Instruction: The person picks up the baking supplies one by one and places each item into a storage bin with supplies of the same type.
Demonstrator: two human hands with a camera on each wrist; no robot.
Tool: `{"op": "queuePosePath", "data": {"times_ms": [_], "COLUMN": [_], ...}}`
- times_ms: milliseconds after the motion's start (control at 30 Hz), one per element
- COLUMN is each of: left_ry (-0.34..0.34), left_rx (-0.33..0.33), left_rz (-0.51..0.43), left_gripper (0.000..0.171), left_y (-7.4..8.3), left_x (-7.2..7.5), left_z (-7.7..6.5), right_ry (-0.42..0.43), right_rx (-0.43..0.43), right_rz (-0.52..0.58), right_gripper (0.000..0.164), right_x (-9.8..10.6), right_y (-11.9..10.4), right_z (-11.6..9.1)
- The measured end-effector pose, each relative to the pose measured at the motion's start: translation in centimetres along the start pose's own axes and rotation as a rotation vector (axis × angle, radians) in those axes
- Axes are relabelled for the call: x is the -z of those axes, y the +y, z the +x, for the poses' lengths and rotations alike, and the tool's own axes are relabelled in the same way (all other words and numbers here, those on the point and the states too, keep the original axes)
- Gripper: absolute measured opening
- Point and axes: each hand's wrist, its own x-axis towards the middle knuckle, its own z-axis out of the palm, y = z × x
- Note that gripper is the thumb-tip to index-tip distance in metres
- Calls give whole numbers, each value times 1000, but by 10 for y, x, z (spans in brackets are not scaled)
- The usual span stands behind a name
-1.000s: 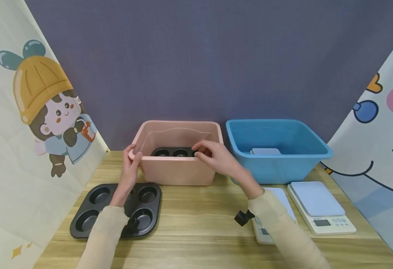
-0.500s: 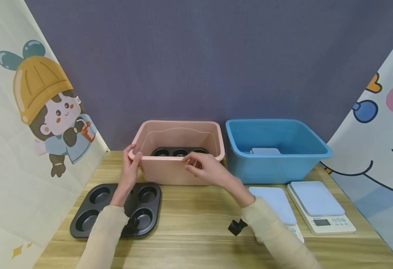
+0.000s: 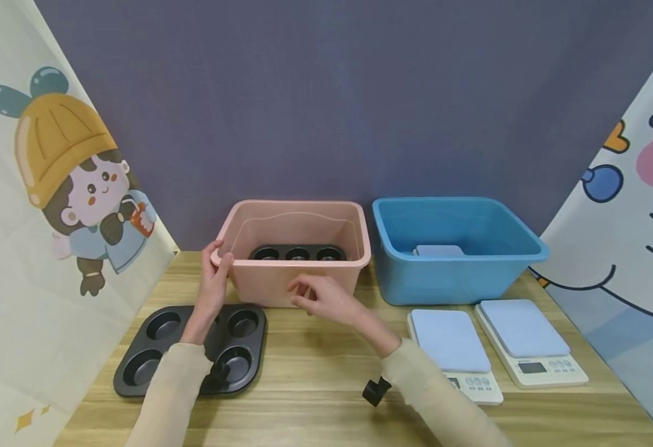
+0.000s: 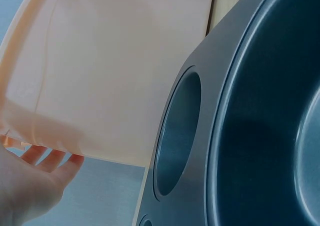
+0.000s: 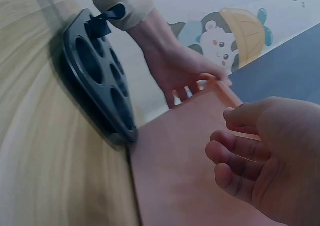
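Observation:
My left hand (image 3: 211, 288) grips the front left corner of a pink plastic bin (image 3: 282, 282), thumb over the rim and fingers against the outer side. In the left wrist view those fingers (image 4: 65, 171) press on the bin wall. A black muffin pan (image 3: 313, 250) lies inside the bin. My right hand (image 3: 326, 301) hovers before the bin's front wall. Its fingers are loosely curled and hold nothing, as the right wrist view also shows. Beneath my left forearm, a second muffin pan (image 3: 220, 341) lies on the table, partly hidden by the sleeve.
A blue bin (image 3: 449, 282) stands right of the pink one, with a flat pale thing (image 3: 439, 250) inside. Two kitchen scales (image 3: 450, 341) lie on the right of the wooden table (image 3: 304, 385), one partly behind my right sleeve. A dark curtain (image 3: 326, 112) hangs behind the bins.
My right hand has withdrawn from above the pink bin's rim, moving down, left and toward me. More of the pan inside and the nearer scale shows. My left hand keeps its grip.

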Motion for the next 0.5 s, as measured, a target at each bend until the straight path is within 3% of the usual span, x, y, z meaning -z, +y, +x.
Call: {"op": "queuePosePath", "data": {"times_ms": [333, 500], "left_ry": [-1, -7], "left_rx": [-12, -10], "left_rz": [1, 6], "left_gripper": [51, 50], "left_y": [1, -2], "left_x": [-1, -1], "left_z": [0, 0], "right_ry": [-49, -30], "right_rx": [-54, -56], "right_rz": [72, 40], "right_gripper": [27, 26], "right_x": [-26, -40], "right_y": [8, 12], "right_z": [3, 3]}}
